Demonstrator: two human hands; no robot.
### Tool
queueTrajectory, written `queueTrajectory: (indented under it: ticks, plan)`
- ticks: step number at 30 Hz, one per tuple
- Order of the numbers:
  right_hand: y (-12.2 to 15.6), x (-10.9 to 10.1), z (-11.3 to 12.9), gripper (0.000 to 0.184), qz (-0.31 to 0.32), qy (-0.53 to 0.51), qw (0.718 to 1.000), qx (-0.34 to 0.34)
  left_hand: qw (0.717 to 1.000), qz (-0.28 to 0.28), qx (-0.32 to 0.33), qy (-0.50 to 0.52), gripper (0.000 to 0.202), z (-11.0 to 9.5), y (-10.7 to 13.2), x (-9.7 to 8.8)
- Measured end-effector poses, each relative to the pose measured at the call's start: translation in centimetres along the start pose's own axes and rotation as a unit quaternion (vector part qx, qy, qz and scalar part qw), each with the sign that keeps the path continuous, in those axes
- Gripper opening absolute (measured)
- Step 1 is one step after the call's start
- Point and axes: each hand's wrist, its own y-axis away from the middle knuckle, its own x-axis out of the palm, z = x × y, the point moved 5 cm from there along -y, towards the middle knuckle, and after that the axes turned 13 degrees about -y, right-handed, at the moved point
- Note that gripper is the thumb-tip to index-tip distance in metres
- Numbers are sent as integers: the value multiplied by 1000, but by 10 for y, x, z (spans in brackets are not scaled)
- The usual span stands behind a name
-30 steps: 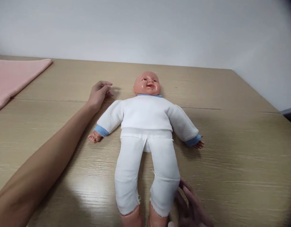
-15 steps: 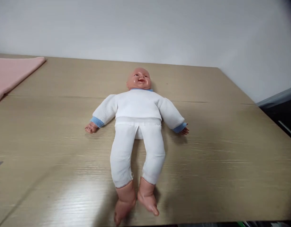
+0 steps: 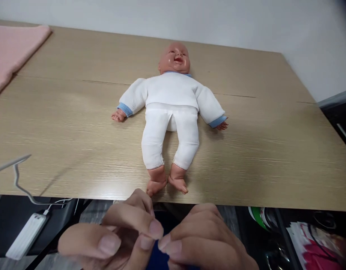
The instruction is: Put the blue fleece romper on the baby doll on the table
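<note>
A baby doll (image 3: 173, 101) in a white top with blue cuffs and white trousers lies face up on the wooden table (image 3: 63, 123). Its arms are spread and its bare feet reach the near edge. My left hand (image 3: 113, 240) and my right hand (image 3: 206, 243) are close to the camera, below the table's near edge and clear of the doll. Their fingertips meet, curled around a dark blue thing (image 3: 158, 260) that is mostly hidden. I cannot tell what it is.
A pink cloth (image 3: 12, 45) lies at the table's far left corner. A white cable (image 3: 19, 180) runs off the left edge to a white adapter (image 3: 26, 232) below. Coloured clutter (image 3: 310, 240) sits under the table at the right. A white wall stands behind.
Both hands left the doll and the table, went out of view, and now meet close to the camera. The view has pulled back and tilted down past the table's near edge.
</note>
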Motion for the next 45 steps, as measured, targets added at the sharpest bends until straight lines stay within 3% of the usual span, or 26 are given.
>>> queueTrajectory:
  ticks: [3,5,8,10,13,15,19,27,45]
  plan:
    - [-7,-2,1,22,-52,-39,998,19,998,-49,19,-19,47,0,-8,13]
    - [-7,-4,1,33,-101,-76,992,26,999,-24,22,-27,43,0,-13,18]
    - [-9,-7,-2,45,-144,-102,984,19,997,68,26,0,41,1,-19,19]
    - [-12,-7,-4,46,-112,-99,989,7,991,125,37,19,38,1,-21,18]
    - [-18,-8,-10,42,-56,-98,994,8,988,141,48,40,36,3,-22,18]
    - [-21,-11,-14,35,-60,-95,993,22,985,157,45,52,34,4,-22,20]
    - [-27,-13,-18,23,-13,-58,998,28,971,231,30,54,30,5,-25,23]
    - [-34,-19,-21,19,87,51,995,-29,930,365,19,-44,52,10,-39,12]
    - [-29,-15,-33,21,145,88,984,-57,888,450,-12,-94,53,11,-39,14]
